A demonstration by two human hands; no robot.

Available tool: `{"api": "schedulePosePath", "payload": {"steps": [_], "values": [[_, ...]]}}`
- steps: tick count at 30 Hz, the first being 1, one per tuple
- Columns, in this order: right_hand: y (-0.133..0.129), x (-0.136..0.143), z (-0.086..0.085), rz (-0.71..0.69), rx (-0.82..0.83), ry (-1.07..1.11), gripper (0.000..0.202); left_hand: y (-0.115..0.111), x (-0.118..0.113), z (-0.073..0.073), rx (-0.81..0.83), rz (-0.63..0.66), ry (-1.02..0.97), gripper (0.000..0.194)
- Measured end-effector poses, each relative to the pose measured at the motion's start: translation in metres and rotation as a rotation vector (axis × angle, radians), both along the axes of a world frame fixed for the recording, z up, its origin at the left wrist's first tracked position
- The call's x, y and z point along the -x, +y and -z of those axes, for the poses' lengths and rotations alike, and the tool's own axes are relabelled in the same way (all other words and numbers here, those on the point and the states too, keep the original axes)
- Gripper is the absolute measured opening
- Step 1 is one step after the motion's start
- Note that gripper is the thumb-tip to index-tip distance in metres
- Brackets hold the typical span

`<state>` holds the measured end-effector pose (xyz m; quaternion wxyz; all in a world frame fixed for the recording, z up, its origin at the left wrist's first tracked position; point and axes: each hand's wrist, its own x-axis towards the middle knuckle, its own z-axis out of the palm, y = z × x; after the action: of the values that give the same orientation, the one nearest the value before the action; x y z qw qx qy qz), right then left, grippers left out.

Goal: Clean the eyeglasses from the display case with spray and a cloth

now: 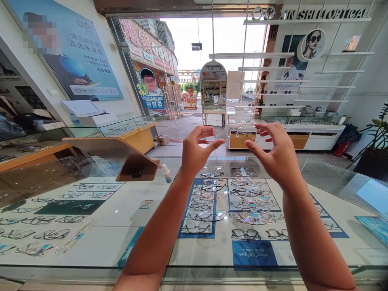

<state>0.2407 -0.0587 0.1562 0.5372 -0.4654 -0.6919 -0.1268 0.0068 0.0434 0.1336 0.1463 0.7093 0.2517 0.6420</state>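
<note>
A pair of thin-rimmed eyeglasses is held up in the air above the glass counter, between my two hands. My left hand pinches its left side with thumb and fingers. On the other side, my right hand has its fingertips at the frame, with the thumb a little apart from the index finger. The clear lenses and fine rims are hard to make out against the bright shop behind. Below the hands, several eyeglasses lie in rows on and inside the glass counter.
A tilted wood-backed mirror or stand and a small white spray bottle stand on the counter at left. More eyeglasses fill the left case. An arched mirror stands farther back, beside hanging shelves. A potted plant is at right.
</note>
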Motion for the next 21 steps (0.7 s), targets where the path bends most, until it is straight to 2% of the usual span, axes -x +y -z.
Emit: {"api": "schedulePosePath", "payload": {"steps": [5, 8, 12, 17, 21], "values": [[-0.001, 0.003, 0.000, -0.027, -0.018, 0.035, 0.044, 0.001, -0.001, 0.000, 0.018, 0.022, -0.031, 0.043], [0.000, 0.002, 0.000, -0.054, -0.019, 0.121, 0.045, -0.001, -0.001, -0.001, -0.014, -0.019, -0.042, 0.044], [0.004, 0.000, 0.001, -0.040, 0.010, 0.240, 0.037, -0.006, -0.001, -0.001, -0.141, -0.130, -0.053, 0.046], [0.010, -0.003, 0.003, -0.079, 0.032, 0.308, 0.039, -0.016, -0.003, -0.002, -0.353, -0.291, -0.021, 0.047], [0.014, -0.005, 0.005, -0.091, 0.030, 0.310, 0.041, -0.021, -0.003, -0.002, -0.458, -0.327, -0.005, 0.050]]}}
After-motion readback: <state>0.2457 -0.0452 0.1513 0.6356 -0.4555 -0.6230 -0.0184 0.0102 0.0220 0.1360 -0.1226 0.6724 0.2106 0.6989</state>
